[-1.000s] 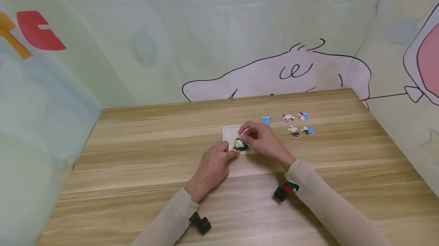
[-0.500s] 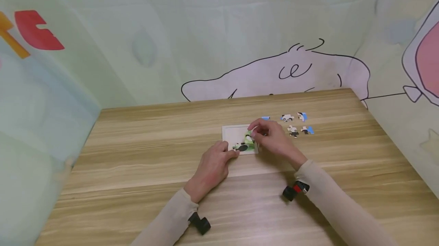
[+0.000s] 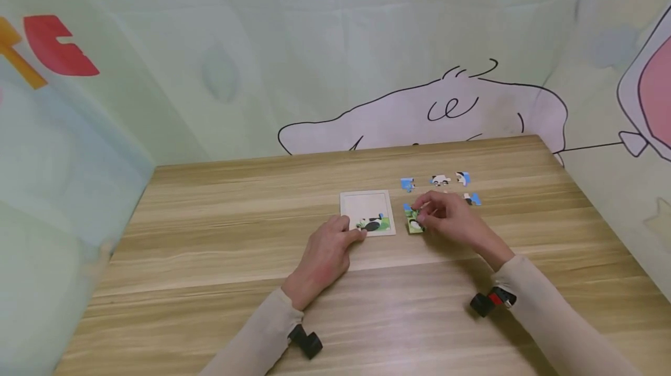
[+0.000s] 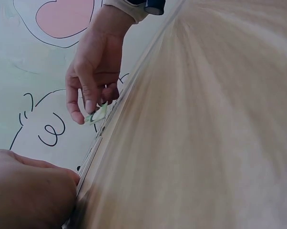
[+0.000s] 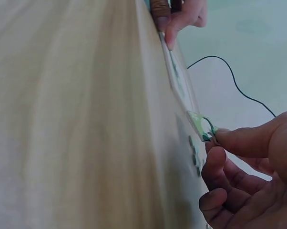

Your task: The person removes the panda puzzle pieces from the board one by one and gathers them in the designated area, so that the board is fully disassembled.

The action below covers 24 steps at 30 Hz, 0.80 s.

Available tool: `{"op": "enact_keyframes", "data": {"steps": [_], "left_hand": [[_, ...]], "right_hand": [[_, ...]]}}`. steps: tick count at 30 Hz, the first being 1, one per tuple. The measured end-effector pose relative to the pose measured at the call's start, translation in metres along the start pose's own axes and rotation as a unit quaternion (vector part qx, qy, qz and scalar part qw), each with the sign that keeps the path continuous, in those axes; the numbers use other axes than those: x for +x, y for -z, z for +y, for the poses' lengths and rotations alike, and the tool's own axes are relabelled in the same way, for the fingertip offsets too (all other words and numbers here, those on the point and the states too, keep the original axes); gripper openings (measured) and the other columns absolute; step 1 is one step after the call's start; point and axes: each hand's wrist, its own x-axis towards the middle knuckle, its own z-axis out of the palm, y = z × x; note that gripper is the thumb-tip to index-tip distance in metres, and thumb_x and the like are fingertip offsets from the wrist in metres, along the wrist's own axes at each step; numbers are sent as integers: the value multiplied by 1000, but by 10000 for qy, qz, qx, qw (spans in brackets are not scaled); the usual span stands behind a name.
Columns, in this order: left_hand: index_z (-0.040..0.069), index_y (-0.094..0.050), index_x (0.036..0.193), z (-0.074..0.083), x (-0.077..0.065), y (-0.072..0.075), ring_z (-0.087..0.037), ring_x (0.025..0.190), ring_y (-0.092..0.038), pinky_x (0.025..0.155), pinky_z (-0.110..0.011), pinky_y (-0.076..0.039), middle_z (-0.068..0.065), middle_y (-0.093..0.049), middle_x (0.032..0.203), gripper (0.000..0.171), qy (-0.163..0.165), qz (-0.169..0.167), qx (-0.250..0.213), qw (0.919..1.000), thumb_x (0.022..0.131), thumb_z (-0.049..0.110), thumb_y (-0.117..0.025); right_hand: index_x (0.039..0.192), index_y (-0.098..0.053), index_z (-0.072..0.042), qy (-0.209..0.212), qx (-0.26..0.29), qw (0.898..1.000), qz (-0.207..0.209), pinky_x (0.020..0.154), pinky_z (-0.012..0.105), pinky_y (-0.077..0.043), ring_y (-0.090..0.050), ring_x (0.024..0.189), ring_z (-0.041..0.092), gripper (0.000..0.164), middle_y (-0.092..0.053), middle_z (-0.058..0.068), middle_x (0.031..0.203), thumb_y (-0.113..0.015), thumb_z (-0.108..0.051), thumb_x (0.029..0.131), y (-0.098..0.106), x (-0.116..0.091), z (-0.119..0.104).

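Note:
In the head view a small white puzzle tray (image 3: 365, 199) lies on the table with panda-print puzzle pieces (image 3: 374, 223) along its lower right. My left hand (image 3: 325, 251) grips the tray's lower left edge, index finger over the rim; the right wrist view shows its thumb and finger at that edge. To the right of the tray, my right hand (image 3: 453, 217) pinches a green and white puzzle piece (image 3: 415, 226) between thumb and fingers. The same puzzle piece (image 5: 200, 126) appears tilted in the right wrist view. Its far side is hidden by the fingertips.
Loose pieces lie beyond the right hand: a blue piece (image 3: 407, 184), a panda-face piece (image 3: 440, 180), a blue-edged piece (image 3: 463, 178) and another blue-edged piece (image 3: 473, 199). The right hand partly covers others. A printed curtain (image 3: 335, 73) hangs behind the wooden table (image 3: 220, 207).
My right hand has moved right, from over the tray to beside it, carrying the green puzzle piece. More of the tray's inside now shows. The left hand has stayed at the tray's edge.

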Motion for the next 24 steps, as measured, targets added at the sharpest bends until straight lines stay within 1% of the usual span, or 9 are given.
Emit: {"op": "enact_keyframes", "data": {"steps": [4, 7, 13, 14, 17, 20, 21, 24], "left_hand": [[18, -87, 111, 0, 1, 0, -13, 75, -41, 62, -23, -31, 0, -53, 78, 32, 0, 13, -29, 10000, 95, -4, -69], [18, -87, 111, 1, 1, 1, -13, 75, -40, 62, -23, -31, 1, -52, 77, 32, 31, -19, -37, 10000, 95, -4, -69], [18, -87, 112, 1, 0, 1, -13, 75, -41, 63, -22, -31, 0, -52, 78, 34, 65, -82, 2, 9999, 95, -5, -69], [18, -86, 112, 1, 0, 1, -13, 75, -41, 63, -22, -31, 0, -52, 78, 33, 65, -84, 8, 9999, 95, -5, -69], [18, -86, 112, 1, 0, 1, -13, 75, -41, 63, -22, -31, 0, -52, 78, 34, 70, -85, 24, 9999, 95, -5, -69], [17, -86, 113, 1, 0, 0, -13, 75, -40, 63, -22, -31, 0, -51, 77, 34, 79, -81, 35, 9999, 95, -5, -69], [17, -86, 113, 1, 0, 0, -13, 74, -40, 63, -22, -31, 0, -52, 77, 34, 79, -78, 37, 9999, 95, -6, -68], [17, -86, 113, 1, 0, 1, -13, 74, -39, 63, -22, -31, 0, -52, 77, 34, 77, -75, 50, 9999, 95, -5, -68]], "right_hand": [[119, -71, -7, 120, -97, 9998, -81, 81, 26, -53, -67, 90, 18, 20, -75, 9, 99, -72, -6, 100, -1, -5, 3], [122, -69, -6, 192, -188, 9996, -89, 80, 26, -53, -68, 88, 16, 23, -76, 9, 99, -73, -5, 99, -2, -6, 4], [123, -66, -6, 312, -562, 9979, 67, 72, 25, -48, -63, 81, 14, 26, -75, 7, 93, -73, -3, 98, -5, -8, 4], [123, -66, -7, 326, -669, 9972, 102, 74, 26, -46, -62, 80, 13, 25, -75, 5, 92, -73, -3, 98, -6, -8, 5], [123, -65, -8, 421, -883, 9951, 173, 75, 27, -45, -61, 79, 12, 25, -75, 3, 90, -72, -4, 99, -7, -8, 5], [124, -63, -8, 526, -955, 9938, 225, 77, 27, -46, -62, 80, 11, 27, -75, 2, 89, -72, -3, 99, -9, -9, 5], [125, -62, -8, 571, -935, 9937, 240, 75, 27, -47, -62, 80, 11, 28, -75, 2, 89, -72, -3, 99, -9, -9, 5], [126, -61, -7, 679, -968, 9925, 305, 73, 25, -45, -60, 78, 10, 33, -73, 2, 89, -76, -3, 96, -9, -10, 6]]}}
